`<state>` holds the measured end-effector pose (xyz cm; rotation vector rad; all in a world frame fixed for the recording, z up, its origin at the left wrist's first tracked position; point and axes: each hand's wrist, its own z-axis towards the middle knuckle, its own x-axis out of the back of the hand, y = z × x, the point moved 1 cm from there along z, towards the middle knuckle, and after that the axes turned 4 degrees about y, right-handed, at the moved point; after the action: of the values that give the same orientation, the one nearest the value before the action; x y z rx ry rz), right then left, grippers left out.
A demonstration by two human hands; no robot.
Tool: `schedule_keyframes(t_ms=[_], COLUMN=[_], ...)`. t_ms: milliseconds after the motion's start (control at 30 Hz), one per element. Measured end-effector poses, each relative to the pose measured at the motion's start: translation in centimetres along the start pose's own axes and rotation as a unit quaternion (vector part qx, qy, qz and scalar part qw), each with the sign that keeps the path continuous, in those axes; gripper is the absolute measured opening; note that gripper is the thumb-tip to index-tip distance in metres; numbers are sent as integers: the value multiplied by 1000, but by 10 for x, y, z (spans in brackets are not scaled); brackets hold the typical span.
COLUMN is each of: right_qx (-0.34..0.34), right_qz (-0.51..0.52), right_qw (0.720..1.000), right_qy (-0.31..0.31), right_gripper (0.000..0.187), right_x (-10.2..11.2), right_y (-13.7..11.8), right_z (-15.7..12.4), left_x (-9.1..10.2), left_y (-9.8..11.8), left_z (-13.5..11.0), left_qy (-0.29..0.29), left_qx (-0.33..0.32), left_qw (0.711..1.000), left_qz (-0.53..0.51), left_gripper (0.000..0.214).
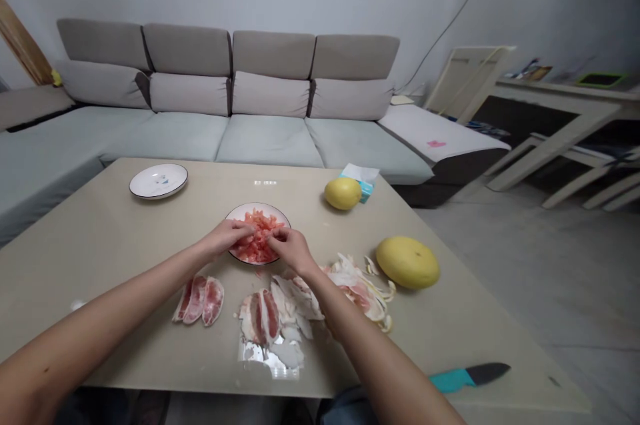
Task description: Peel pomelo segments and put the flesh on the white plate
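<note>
Both hands are over a white plate (pixel 287 217) heaped with loose red pomelo flesh (pixel 257 253). At the plate's left side, my left hand (pixel 231 235) has its fingers closed together at the flesh. From the right, my right hand (pixel 290 246) pinches at the flesh with thumb and fingers. The exact bits between the fingertips are hard to make out. Nearer to me lie several unpeeled pomelo segments (pixel 199 300). A partly peeled chunk of pomelo (pixel 260 317) rests beside white pith and membrane scraps (pixel 290 325).
A peel pile (pixel 363 288) lies right of my right forearm, near a whole pomelo (pixel 407 262). Another yellow fruit (pixel 343 193) sits by a tissue pack (pixel 367 190). A second plate (pixel 159 181) stands back left. A knife (pixel 470 376) lies near the front right edge.
</note>
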<state>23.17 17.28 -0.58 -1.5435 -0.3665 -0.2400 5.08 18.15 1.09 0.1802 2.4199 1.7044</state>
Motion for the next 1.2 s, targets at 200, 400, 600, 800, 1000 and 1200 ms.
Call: schedule_keyframes(t_ms=[200,400,600,800,1000,1200], right_qx=[41,79,79,37,75,124], right_qz=[-117,-212,-298,-374,-372,-320], right_qw=[992,973,951,926,924,936], right_qy=[18,37,21,-39,-38,-73], right_gripper=[18,15,23,14,20,25], right_x=[3,14,35,58,49,26], right_y=[3,-2,-18,-32,-37,-45], right_z=[3,-4,-17,-45,-58,-64], left_x=[3,9,8,13,22,15], left_y=[7,4,5,1,-27,-47], left_z=[4,-8,-28,-67,-115,-135], left_qy=[-2,-2,-30,-45,-35,27], left_qx=[15,49,68,75,116,139], left_qw=[999,989,969,958,946,911], left_qz=[-37,-140,-237,-271,-300,-387], left_gripper=[26,23,7,23,15,6])
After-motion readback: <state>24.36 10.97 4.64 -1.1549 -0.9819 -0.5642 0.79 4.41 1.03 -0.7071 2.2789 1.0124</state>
